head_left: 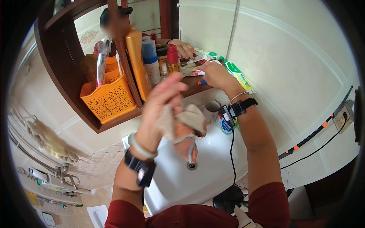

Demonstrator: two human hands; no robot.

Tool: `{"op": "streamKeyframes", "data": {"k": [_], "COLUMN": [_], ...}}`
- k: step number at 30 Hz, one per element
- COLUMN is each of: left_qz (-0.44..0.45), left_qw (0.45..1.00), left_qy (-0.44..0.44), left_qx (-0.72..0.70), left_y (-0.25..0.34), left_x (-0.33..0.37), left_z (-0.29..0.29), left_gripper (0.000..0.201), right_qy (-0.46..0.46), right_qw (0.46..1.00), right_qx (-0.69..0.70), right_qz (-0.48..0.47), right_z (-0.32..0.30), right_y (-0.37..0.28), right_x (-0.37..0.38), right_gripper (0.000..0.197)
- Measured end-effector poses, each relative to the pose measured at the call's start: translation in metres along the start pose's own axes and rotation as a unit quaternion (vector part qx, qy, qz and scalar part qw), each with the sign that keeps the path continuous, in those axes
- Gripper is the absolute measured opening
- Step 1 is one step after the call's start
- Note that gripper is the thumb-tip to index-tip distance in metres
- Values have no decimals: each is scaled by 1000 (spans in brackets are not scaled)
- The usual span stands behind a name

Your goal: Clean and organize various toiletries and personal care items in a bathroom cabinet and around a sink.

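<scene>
A folded beige-and-orange cloth hangs from my left hand, which is blurred by motion above the white sink. Some fingers of this hand stretch out, with the cloth pressed against the palm side. My right hand reaches onto the brown wooden shelf, its fingers closed at the end of a small white-and-red tube. Just to the right of that hand lies a green-and-yellow toothpaste tube. Beside the tubes stand a red-capped bottle, a blue-capped bottle and a tall golden bottle.
An orange perforated basket with toothbrushes stands in the cabinet's left compartment. A mirror backs the shelf. Behind my right wrist a round green-and-blue container sits on the sink. A black cable hangs from my right wrist.
</scene>
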State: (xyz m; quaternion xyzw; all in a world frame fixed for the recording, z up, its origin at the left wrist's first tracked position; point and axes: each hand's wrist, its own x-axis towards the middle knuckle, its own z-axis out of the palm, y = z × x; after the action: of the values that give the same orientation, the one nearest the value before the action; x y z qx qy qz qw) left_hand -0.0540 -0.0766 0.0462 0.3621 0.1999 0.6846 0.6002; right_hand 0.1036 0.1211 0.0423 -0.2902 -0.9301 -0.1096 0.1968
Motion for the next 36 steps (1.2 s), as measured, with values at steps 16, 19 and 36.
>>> {"op": "streamKeyframes", "data": {"k": [16,19,36], "left_qz": [-388,-392,-323], "left_qw": [876,873,922], "left_qy": [133,207,147], "left_qx": [-252,-204,152], "left_y": [-91,-99,-124], "left_x": [-227,-239,-325], "left_z": [-66,-66,-134], "left_gripper": [14,15,38], "right_qy": [-48,13,98], "right_qw": [998,999,990], "right_qx": [-23,-30,64], "right_qz": [20,33,77], "right_z": [0,-2,-3], "right_y": [-24,-17,39], "right_x": [-19,-18,30], "right_gripper": [19,16,19]}}
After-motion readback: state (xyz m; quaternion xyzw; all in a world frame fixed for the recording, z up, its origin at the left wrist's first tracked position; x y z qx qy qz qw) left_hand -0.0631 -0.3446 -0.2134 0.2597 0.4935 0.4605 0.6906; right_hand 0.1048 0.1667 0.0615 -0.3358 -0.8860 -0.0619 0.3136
